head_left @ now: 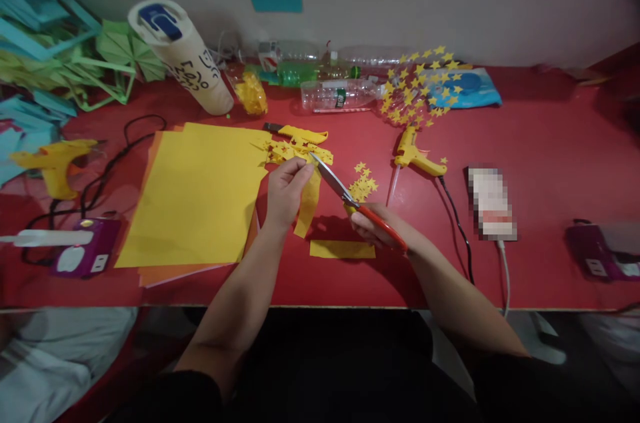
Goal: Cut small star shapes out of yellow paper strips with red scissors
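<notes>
Scissors with slim metal blades and glossy red handles, at centre frame, clasped in right hand; long axis diagonal, tips towards upper left. Curved yellow paper strip, pinched in left hand beside the tips, hanging downward. Just right of the blades, small pointed yellow paper stars, loosely heaped on smooth red tabletop.

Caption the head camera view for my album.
Left hand holds yellow strip; right hand holds red-handled scissors over red table.
</notes>
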